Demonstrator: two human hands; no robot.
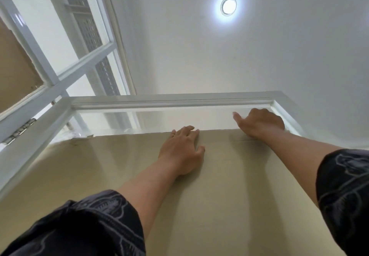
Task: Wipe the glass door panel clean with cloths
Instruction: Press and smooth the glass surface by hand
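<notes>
Nearest the camera, 2 dark patterned sleeves (89,225) end above the elbows, and both bare forearms reach up and away.

The left hand (183,150) lies flat on a brown sheet (99,176), fingers straight and slightly spread, their tips at the sheet's top edge; it holds nothing. The right hand (261,123) is a little farther up and to the right of the left, at that same top edge near the sheet's right corner. Its fingers are curled and 1 digit points left; it seems to grip the sheet's edge, though the contact itself is hidden behind the knuckles.

The sheet covers most of the glass door panel (159,120), which shows bare only as a strip just beyond both hands, between the sheet's edge and the top rail of the white door frame (169,99). Scraps of tape cling to the glass left of the left hand.

Farther left, a metal hinge (21,131) joins the door to a white-barred window (83,64). Beyond the right hand, a round ceiling light (228,6) glows.
</notes>
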